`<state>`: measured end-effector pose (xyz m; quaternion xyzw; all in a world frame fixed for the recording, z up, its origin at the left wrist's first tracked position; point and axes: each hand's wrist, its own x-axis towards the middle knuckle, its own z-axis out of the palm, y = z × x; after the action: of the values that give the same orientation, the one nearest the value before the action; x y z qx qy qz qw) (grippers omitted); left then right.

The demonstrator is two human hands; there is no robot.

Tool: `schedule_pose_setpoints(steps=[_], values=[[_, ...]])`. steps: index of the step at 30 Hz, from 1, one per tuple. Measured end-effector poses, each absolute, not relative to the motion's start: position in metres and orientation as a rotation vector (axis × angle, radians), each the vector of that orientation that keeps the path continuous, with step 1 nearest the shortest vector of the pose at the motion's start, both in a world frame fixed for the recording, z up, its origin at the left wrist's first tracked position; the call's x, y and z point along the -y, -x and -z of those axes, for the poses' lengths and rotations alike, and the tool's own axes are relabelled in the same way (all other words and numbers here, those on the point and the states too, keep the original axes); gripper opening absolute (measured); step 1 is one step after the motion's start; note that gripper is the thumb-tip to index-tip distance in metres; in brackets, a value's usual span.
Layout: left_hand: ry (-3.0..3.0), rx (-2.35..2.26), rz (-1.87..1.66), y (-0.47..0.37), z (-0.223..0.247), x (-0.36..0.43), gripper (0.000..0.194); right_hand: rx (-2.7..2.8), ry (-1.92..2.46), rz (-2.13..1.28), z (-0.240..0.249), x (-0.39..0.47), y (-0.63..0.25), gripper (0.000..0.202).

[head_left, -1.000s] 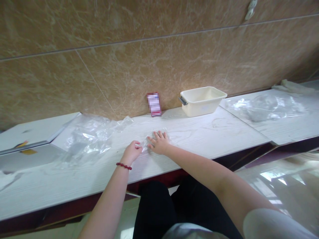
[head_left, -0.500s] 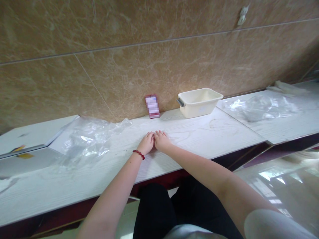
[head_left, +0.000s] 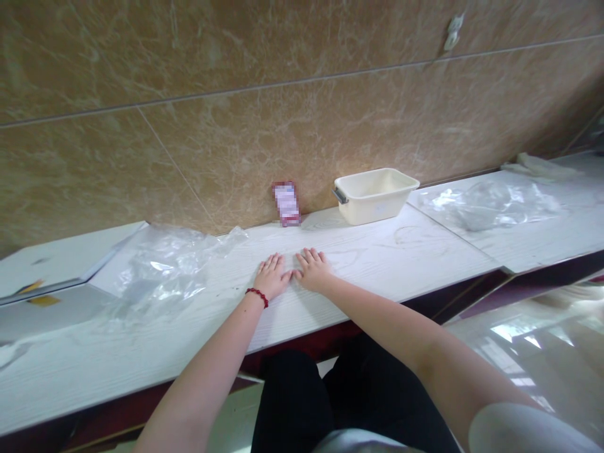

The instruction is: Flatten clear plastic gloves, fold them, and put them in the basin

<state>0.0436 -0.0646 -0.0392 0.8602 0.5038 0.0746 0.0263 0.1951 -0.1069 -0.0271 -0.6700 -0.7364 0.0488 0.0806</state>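
My left hand (head_left: 272,277) lies flat on the white wood-grain table (head_left: 372,264), a red bead bracelet (head_left: 257,296) at its wrist. Beside it my right hand (head_left: 313,269) rests palm down, fingers spread. The two thumbs are close together at their tips, and neither hand holds anything. Just beyond the hands, a blurred-out card or phone with a red edge (head_left: 287,204) leans against the wall. A cream plastic basin (head_left: 375,204) with a grey handle stands to its right.
Crumpled clear plastic (head_left: 165,264) lies at the left next to a white box (head_left: 61,261). More clear plastic (head_left: 495,202) is at the right, with pale gloves or cloth (head_left: 540,166) behind it. A brown marble wall (head_left: 255,138) bounds the table's back.
My hands have moved apart from each other, the left one leftward, and their fingers have spread out on the table. The objects around them stay where they were.
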Motion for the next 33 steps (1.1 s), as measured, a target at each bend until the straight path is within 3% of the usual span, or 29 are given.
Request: schedule_pose_setpoints(steps=[8,14,21,33], values=[[-2.646,-1.544,-0.226,-0.021,0.035,0.058,0.066,2.172,2.036,-0.05,0.023,0.108,-0.22,0.064],[-2.626,-1.407,-0.351,-0.024,0.023,0.072,0.056,2.368,1.792,0.053,-0.004,0.134,-0.25,0.035],[-2.639,-1.161,-0.3,-0.052,0.023,0.105,0.055,2.788,1.337,0.326,-0.018,0.16,-0.241,0.02],[-2.568,-1.123,-0.258,-0.061,0.022,0.118,0.056,2.911,1.274,0.393,-0.017,0.15,-0.225,0.022]])
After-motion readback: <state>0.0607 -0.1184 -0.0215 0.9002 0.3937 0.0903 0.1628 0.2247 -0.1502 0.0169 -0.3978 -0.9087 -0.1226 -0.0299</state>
